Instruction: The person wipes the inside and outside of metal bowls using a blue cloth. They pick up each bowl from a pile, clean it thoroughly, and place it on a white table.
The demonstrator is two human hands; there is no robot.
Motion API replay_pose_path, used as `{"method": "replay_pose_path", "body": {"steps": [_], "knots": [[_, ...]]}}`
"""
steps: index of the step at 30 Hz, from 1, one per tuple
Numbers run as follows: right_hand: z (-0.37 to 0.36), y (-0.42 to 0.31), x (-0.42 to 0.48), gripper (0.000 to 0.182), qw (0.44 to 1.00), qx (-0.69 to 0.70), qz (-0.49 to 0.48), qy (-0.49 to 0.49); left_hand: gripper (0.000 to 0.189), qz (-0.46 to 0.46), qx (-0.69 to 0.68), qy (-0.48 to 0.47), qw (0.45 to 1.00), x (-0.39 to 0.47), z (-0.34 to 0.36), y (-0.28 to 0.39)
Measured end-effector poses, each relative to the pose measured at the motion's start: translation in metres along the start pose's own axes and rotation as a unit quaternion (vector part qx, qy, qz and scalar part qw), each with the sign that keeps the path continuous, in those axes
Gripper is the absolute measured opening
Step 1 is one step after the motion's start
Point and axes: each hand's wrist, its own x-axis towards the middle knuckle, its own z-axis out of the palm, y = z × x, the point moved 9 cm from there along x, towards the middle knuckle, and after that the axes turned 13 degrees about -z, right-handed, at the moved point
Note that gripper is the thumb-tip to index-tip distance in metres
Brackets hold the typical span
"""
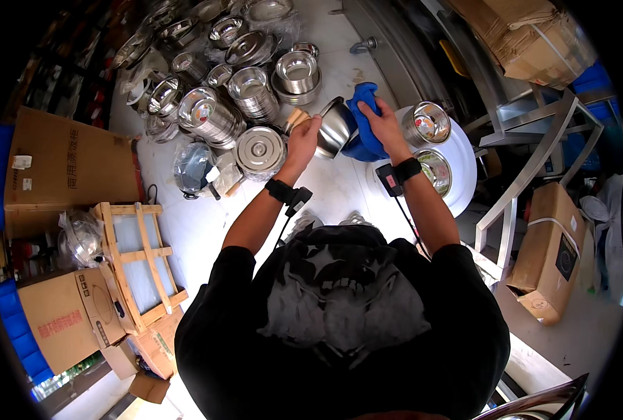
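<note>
My left hand (302, 140) grips the edge of a stainless steel bowl (333, 128), which is tilted on its side above the tiled floor. In my right hand (383, 125) is a bunched blue cloth (363, 118), held at the bowl's right side and partly covering it. Light wooden handles (295, 116) show just behind my left hand; what they belong to is hidden. Below that hand sits a round steel lid (260, 149) on a pot. To the right, a white round surface (462, 176) carries two shiny steel bowls, one upper (427, 123) and one lower (435, 170).
Stacks of steel bowls (206, 113) and pots crowd the floor ahead. A plastic-wrapped pan (193, 167) lies front left. Cardboard boxes (70, 168) and a wooden crate (141, 257) line the left. On the right are a metal frame (529, 163) and a long carton (550, 252).
</note>
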Motion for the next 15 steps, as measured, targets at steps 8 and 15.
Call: {"method": "replay_pose_path", "body": {"steps": [8, 15], "knots": [[0.071, -0.099, -0.053, 0.04, 0.813, -0.48, -0.33, -0.016, 0.076, -0.071, -0.254, -0.104, 0.959, -0.001, 0.039, 0.018], [0.082, -0.074, -0.087, 0.044, 0.773, -0.485, -0.398, -0.089, 0.072, -0.145, -0.362, -0.051, 0.919, 0.017, 0.017, -0.012]]}}
